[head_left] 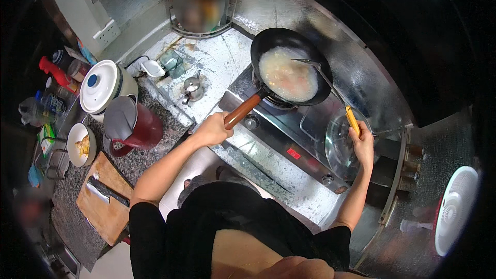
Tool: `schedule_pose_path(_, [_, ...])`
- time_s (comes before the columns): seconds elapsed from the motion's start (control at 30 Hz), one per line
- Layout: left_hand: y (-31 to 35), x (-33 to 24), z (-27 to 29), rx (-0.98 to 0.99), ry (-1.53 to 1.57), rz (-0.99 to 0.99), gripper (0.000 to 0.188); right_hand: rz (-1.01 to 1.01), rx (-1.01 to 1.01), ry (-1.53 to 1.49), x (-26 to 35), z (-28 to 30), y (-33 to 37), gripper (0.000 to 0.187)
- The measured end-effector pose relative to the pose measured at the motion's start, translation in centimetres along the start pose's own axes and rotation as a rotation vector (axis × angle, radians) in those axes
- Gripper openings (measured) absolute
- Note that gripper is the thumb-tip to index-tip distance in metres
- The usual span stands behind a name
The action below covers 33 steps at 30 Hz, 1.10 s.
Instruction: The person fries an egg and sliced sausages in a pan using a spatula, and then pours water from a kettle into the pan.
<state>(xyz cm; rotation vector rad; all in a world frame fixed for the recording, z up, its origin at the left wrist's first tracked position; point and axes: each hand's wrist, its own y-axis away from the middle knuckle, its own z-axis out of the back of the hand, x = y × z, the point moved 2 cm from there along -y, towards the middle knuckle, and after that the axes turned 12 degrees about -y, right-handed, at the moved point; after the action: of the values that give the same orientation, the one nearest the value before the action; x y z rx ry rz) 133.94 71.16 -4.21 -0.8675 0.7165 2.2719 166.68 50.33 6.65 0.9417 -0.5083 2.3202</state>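
Observation:
A black wok (262, 46) sits on the far burner of the gas stove (276, 137), tilted a little. Cloudy whitish liquid (281, 70) with small pale and yellowish pieces fills its bottom. My left hand (212, 130) is wrapped round the wok's brown wooden handle (244, 109). In my right hand (363, 144) is the yellow handle of a metal spatula (353, 120); its dark head reaches into the liquid. A clear glass lid (338, 147) lies on the stove beside my right hand, partly behind it.
To the left are a maroon pitcher (148, 124), a white lidded pot (101, 90), a bowl with yellow food (74, 159), and a knife (101, 188) on a cutting board (106, 219). A small metal pot (193, 90) stands behind; a wire rack (206, 34) is farther back.

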Motion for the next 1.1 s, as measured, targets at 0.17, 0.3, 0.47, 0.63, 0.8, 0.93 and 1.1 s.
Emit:
schedule_pose_path(0.17, [-1.0,1.0,1.0,0.036,0.03,-0.028,0.022,0.046,0.011,0.034,-0.1,-0.7,-1.1,0.021])
schedule_pose_path(0.3, [-0.6,0.7,1.7,0.064,0.085,-0.033,0.029,0.092,0.007,0.065,-1.5,-2.2,-2.4,0.02])
schedule_pose_path(0.47, [0.8,-0.1,2.3,0.071,0.255,-0.092,0.066,0.261,0.024,0.089,-5.2,-4.6,-3.5,0.025])
schedule_pose_path(0.63, [1.8,1.9,3.0,-0.223,0.187,-0.209,0.058,0.245,0.195,-0.069,-8.3,-4.6,-3.2,0.022])
schedule_pose_path(0.8, [9.5,4.9,6.2,-0.532,0.303,-0.22,0.018,0.149,0.234,-0.034,-8.5,-5.2,-3.3,0.024])
schedule_pose_path(0.93, [16.8,11.1,7.7,-0.597,0.823,0.073,0.013,0.094,0.223,0.152,-8.2,-5.2,-3.1,0.029])
schedule_pose_path(1.1, [24.2,24.8,5.5,-0.926,1.076,0.388,0.014,0.181,0.13,0.175,-10.0,-5.5,-3.4,0.035])
